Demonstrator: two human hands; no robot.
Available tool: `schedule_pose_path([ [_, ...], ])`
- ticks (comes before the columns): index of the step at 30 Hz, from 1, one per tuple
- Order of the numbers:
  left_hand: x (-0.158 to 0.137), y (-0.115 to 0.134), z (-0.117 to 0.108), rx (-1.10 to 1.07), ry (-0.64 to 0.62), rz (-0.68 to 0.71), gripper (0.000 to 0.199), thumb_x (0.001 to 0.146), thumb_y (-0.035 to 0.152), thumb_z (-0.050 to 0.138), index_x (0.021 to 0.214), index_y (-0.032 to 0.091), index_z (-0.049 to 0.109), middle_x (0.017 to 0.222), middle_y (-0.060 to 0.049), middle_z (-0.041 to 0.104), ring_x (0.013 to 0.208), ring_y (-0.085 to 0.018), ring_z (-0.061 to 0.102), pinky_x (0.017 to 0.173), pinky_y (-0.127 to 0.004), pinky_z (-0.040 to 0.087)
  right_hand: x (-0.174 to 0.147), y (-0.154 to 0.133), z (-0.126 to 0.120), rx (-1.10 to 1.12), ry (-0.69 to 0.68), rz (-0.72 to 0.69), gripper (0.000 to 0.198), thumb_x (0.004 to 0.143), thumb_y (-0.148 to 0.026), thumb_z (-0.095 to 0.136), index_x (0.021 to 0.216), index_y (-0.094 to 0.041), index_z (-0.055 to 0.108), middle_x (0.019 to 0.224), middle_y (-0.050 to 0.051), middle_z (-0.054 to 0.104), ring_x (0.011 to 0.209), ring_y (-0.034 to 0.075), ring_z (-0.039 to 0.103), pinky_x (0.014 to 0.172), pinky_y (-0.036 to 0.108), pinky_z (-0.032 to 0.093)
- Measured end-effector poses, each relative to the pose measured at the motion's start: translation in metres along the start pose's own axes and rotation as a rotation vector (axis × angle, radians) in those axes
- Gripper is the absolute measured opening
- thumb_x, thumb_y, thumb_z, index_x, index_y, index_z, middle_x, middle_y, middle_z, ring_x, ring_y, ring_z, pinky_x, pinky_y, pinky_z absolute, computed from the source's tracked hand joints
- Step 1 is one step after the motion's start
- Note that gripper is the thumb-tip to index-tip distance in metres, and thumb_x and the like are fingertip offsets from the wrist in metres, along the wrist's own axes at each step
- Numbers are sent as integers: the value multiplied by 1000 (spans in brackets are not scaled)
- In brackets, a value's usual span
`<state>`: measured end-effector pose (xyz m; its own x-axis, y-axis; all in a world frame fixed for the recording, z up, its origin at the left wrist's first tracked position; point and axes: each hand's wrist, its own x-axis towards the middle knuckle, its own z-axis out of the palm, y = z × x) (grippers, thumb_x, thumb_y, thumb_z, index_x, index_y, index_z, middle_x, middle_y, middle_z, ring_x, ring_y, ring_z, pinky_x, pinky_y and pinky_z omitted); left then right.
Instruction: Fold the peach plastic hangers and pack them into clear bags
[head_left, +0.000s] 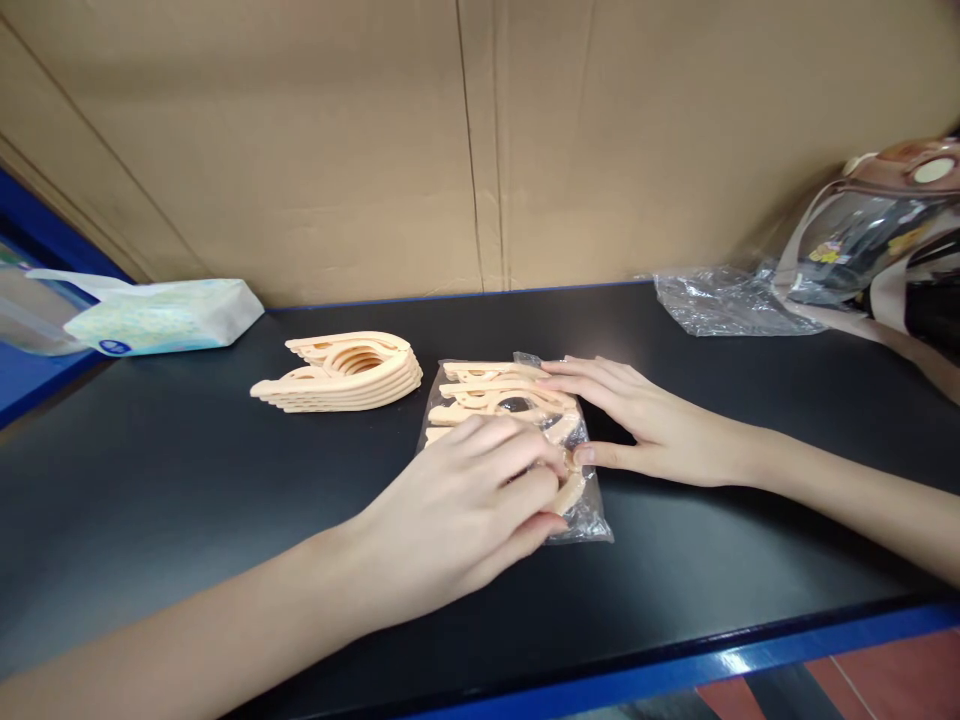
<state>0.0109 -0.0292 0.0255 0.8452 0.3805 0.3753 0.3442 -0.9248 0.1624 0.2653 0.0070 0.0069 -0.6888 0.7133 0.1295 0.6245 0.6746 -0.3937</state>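
Note:
A clear plastic bag (pixel 598 505) of peach-coloured folding hangers (pixel 491 387) lies flat on the black tabletop in front of me. My left hand (pixel 480 500) rests over the bag's lower part, fingers curled and closed on the film near its right side; its fingertips are partly hidden. From the right, my right hand (pixel 637 420) reaches to the bag's right edge. Its fingers are stretched out on the film, with the thumb apart from them and close to the left fingertips. Left of the bag sits a neat stack of matching folded hangers (pixel 349 375), touched by neither hand.
A soft tissue pack (pixel 172 315) lies at the back left. Crumpled clear plastic (pixel 720 300) and a transparent bottle with a strap (pixel 855 240) stand at the back right. Cardboard (pixel 337 150) rises behind the black table (pixel 150 500), whose front edge is blue.

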Motion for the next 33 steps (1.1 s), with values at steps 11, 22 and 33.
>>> schedule_pose_path([
  [11,0,-8,-5,45,-196,-284,78,87,59,57,146,12,39,153,-16,41,144,-29,33,116,-51,30,2,4,-1,68,-18,-12,69,90,-59,53,151,-34,32,159,7,32,147,30,25,116,57,24],
  [22,36,-38,-16,101,-402,-394,76,95,57,42,154,12,25,162,-13,23,149,-29,21,120,-48,20,4,27,-11,-132,238,161,73,94,-61,41,155,-25,21,159,13,32,145,32,30,115,57,25],
  [33,90,-124,-7,84,-436,-437,91,89,74,29,156,13,19,163,-14,17,149,-31,21,117,-43,24,-12,75,-60,-644,4,731,59,93,-54,35,91,-8,72,91,23,72,101,42,64,101,61,32],
])
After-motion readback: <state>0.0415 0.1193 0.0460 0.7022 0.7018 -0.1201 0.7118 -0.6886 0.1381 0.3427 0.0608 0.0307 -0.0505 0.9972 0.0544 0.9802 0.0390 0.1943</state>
